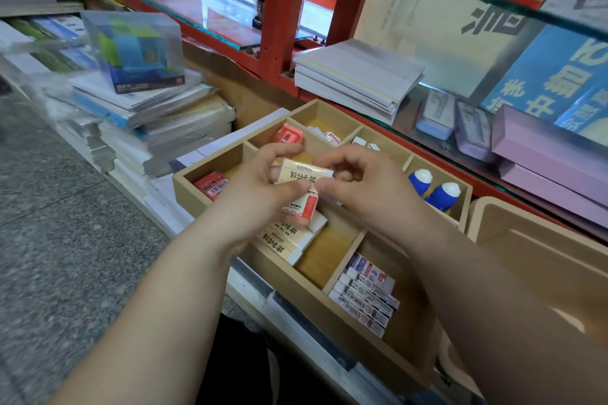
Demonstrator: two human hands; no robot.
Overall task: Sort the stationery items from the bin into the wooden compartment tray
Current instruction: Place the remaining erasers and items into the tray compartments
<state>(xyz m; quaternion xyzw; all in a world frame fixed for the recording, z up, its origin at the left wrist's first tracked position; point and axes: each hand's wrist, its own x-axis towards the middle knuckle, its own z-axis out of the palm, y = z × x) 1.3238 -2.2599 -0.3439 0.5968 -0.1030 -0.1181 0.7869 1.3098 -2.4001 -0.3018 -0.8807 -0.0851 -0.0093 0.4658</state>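
Pinching with curled fingers, left hand and right hand hover over the tray — bin just right of it — above the middle eraser stack, holding one eraser by its ends, probably to square it with those below.

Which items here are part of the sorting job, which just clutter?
Job: cream paper-sleeved eraser pinched by left hand and right hand; wooden compartment tray; beige plastic bin.
Clutter: clear plastic cube box; white paper pad stack; lilac flat boxes.
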